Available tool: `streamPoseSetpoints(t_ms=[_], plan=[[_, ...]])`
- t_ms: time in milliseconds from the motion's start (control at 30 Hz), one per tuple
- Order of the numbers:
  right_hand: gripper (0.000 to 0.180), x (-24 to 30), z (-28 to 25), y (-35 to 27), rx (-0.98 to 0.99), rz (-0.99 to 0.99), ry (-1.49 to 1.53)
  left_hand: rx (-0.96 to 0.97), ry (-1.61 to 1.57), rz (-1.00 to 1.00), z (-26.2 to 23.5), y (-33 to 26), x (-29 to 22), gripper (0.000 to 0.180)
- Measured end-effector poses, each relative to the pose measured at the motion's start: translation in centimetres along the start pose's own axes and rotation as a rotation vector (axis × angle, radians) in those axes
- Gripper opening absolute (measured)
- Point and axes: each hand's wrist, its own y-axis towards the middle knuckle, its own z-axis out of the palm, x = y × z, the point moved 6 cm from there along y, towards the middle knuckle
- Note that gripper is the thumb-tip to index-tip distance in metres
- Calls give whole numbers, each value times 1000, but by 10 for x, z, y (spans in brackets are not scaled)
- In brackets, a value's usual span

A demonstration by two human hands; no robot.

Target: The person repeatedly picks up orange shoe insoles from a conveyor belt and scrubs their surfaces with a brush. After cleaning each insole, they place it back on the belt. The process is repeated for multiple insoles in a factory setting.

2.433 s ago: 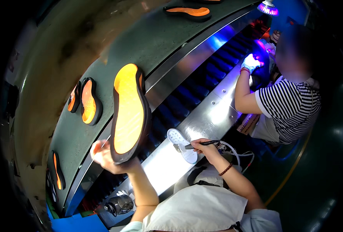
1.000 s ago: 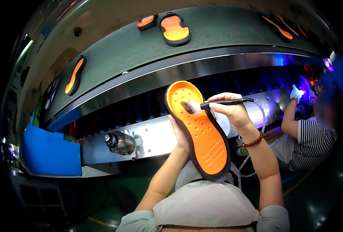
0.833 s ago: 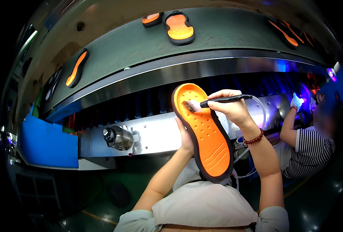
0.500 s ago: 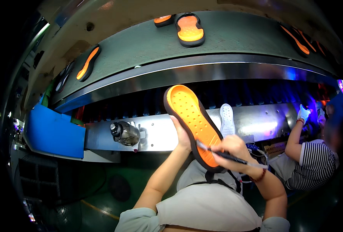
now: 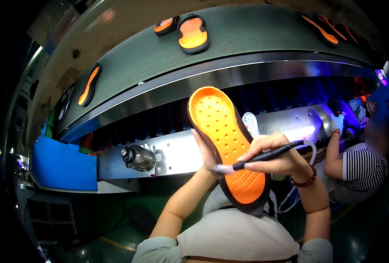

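Note:
A shoe sole (image 5: 217,120), orange inside with a black rim, is held up in front of my body, its dotted face toward me. My left hand (image 5: 206,153) grips its left edge, fingers partly hidden behind it. In my right hand (image 5: 275,154) is a black-handled brush (image 5: 268,156) with a pale tube running from its back end. The blurred bristles lie across the sole's left edge, near my left hand; whether they touch it is hard to tell. Behind the sole, a white sole (image 5: 250,123) rests on the metal ledge.
A dark bottle (image 5: 138,158) stands on the metal ledge (image 5: 177,164). Beyond it, a green conveyor belt (image 5: 137,61) carries several orange-and-black soles (image 5: 193,37). A blue panel (image 5: 65,164) is at left. At right sits another person in a striped sleeve (image 5: 356,171), wearing a white glove (image 5: 337,122).
The brush has moved left across the sole to its left edge, its handle now nearly level. My left hand has turned the sole more upright and toward me. The view has shifted slightly.

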Motion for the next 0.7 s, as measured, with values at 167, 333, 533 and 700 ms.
streamPoseSetpoints(t_ms=[167, 333, 533, 700], plan=[[13, -15, -23, 9, -330, 48, 76, -113, 234, 215, -5, 7, -12, 87], [16, -2, -1, -8, -82, -78, 15, -91, 153, 307, -21, 15, -32, 91], [17, -9, -7, -8, -177, 19, 11, -96, 187, 422, -13, 22, -50, 92], [16, -13, -12, -20, -154, 47, 249, -60, 176, 472, -5, 21, -65, 91]])
